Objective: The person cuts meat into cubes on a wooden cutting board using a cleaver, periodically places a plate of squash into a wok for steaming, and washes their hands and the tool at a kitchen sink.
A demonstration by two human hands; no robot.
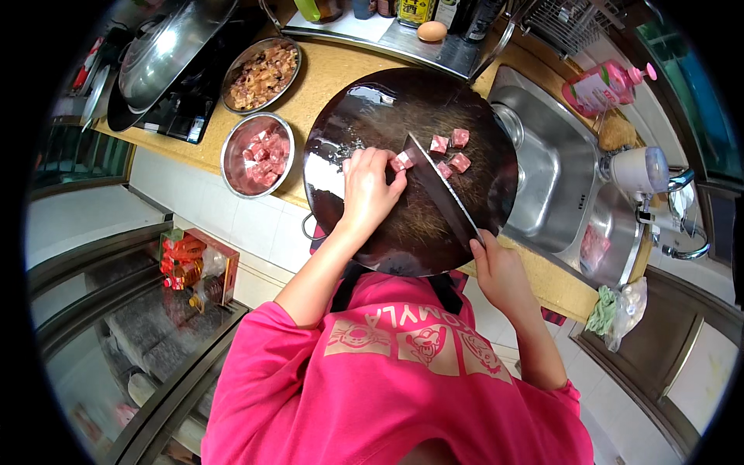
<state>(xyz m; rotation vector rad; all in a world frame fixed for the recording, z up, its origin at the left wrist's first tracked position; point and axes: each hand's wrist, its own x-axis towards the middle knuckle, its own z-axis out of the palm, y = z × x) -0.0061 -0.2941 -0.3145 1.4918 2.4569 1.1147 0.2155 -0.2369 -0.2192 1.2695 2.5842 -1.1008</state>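
Note:
On the round dark wooden chopping board [395, 232], my left hand [370, 183] steadies a piece of raw meat [401, 161] with its fingertips. My right hand [501, 270] grips the handle of a kitchen cleaver [442, 195]. The dark blade stands on edge against the right side of that piece, its tip pointing away from me. Several meat cubes [460, 138] lie on the board to the right of the blade. A metal bowl [225, 157] to the left of the board holds more meat cubes [267, 160]. The cleaver's handle is mostly hidden in my right hand.
A metal dish [225, 96] of chopped, seasoned meat sits behind the bowl. A wok lid [168, 64] is at the far left. One egg [432, 31] and bottles [415, 11] stand on a metal shelf at the back. The sink [552, 168] adjoins the board's right side.

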